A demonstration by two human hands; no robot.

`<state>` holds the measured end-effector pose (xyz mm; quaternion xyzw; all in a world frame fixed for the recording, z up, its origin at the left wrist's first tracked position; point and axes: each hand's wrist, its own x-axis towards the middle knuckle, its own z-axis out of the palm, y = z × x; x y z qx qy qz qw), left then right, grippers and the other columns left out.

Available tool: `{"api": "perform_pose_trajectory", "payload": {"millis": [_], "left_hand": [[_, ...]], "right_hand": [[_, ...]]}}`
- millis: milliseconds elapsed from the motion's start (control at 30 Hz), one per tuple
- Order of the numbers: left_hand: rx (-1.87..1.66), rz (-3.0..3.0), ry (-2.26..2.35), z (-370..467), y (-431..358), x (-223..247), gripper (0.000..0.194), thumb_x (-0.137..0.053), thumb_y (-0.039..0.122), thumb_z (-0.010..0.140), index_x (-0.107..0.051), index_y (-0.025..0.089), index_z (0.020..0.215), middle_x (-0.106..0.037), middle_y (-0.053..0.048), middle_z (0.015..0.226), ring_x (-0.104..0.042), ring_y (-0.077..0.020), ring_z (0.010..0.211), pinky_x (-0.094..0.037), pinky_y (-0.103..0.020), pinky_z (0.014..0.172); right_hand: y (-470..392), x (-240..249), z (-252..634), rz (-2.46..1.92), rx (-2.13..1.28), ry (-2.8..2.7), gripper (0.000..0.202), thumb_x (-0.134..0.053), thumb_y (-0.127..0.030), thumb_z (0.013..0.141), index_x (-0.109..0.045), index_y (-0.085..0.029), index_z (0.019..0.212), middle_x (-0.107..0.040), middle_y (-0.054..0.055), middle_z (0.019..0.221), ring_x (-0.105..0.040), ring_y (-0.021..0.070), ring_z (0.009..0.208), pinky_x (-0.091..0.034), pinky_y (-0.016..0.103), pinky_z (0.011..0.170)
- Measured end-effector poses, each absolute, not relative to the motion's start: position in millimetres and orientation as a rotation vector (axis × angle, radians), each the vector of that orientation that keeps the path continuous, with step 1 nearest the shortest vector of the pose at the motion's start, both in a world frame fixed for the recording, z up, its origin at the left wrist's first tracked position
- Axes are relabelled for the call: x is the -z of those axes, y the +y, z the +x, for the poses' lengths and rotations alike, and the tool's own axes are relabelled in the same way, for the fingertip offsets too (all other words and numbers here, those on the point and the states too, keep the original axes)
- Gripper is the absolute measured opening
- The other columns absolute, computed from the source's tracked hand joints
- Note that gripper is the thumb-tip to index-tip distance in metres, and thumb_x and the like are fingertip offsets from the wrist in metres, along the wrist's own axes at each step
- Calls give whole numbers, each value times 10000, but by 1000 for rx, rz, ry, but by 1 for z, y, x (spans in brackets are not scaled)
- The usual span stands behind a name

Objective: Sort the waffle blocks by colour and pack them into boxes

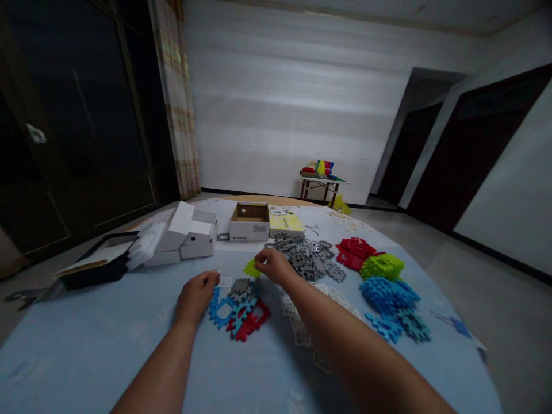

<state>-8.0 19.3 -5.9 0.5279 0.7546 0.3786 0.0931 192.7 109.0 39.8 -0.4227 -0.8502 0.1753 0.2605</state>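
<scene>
My right hand (275, 265) pinches a lime-green interlocking plastic piece (250, 268) just above a small mixed group of pieces. In that group lie a grey piece (242, 289), a blue square frame piece (219, 311) and a red piece (257, 321), overlapping one another. My left hand (197, 296) is at the group's left side with its fingers curled closed; whether anything sits in them is hidden. Close to its fingertips is a white piece (225, 282). White pieces (301, 329) lie partly under my right forearm.
Sorted piles spread along the right: grey (308, 259), red (355, 253), lime-green (382, 267) and blue pieces (388, 295). An open box (249, 231) and a yellow-white box (286, 221) stand at the back. White boxes (198, 241) and a black tray (97, 276) are at left.
</scene>
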Motion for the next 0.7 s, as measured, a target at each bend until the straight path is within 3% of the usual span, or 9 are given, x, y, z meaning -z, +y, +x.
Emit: {"api": "perform_pose_trajectory", "payload": {"millis": [200, 367, 700], "left_hand": [[-1066, 1530, 2264, -14, 22, 2, 470, -371, 490, 765, -686, 169, 899, -722, -80, 959, -627, -242, 952, -460, -289, 784], [-861, 1519, 2304, -25, 30, 5, 528, -319, 519, 780, -674, 181, 977, -678, -90, 1092, -598, -261, 1020, -454, -325, 834], [-922, 1621, 2350, -50, 47, 29, 557, -308, 595, 768, -702, 233, 923, -710, -69, 1021, -647, -268, 926, -498, -348, 770]], "right_hand": [[100, -55, 271, -1042, -570, -2067, 91, -691, -224, 682, -689, -191, 767, -641, -10, 701, -567, 122, 655, -419, 216, 598], [96, -59, 361, -1106, -766, -1787, 162, -639, -306, 710, -656, -154, 764, -579, -27, 548, -525, 103, 488, -406, 207, 480], [114, -71, 506, -1593, 224, -1797, 126, -578, -256, 796, -662, -187, 858, -630, 51, 875, -594, 149, 755, -439, 249, 728]]}}
